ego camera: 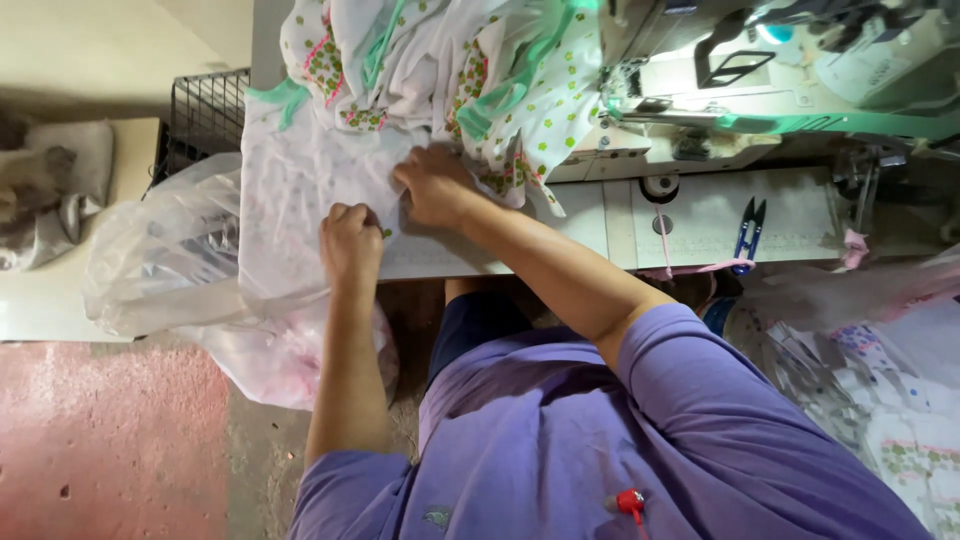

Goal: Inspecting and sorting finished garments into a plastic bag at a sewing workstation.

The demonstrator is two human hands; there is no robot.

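A pile of white fabric pieces with green and pink flower print and green trim (440, 70) lies on the sewing table's left end. My left hand (350, 243) is closed on a thin white fabric piece (300, 190) that hangs over the table's edge. My right hand (435, 185) presses on the same white fabric at the foot of the pile, its fingers curled into the cloth.
A sewing machine (780, 70) stands at the right on the white table (720, 215), with blue thread snips (748, 232) in front of it. A clear plastic bag (170, 260) hangs at the left. A black wire basket (205, 115) is behind it. More printed fabric (890, 420) lies lower right.
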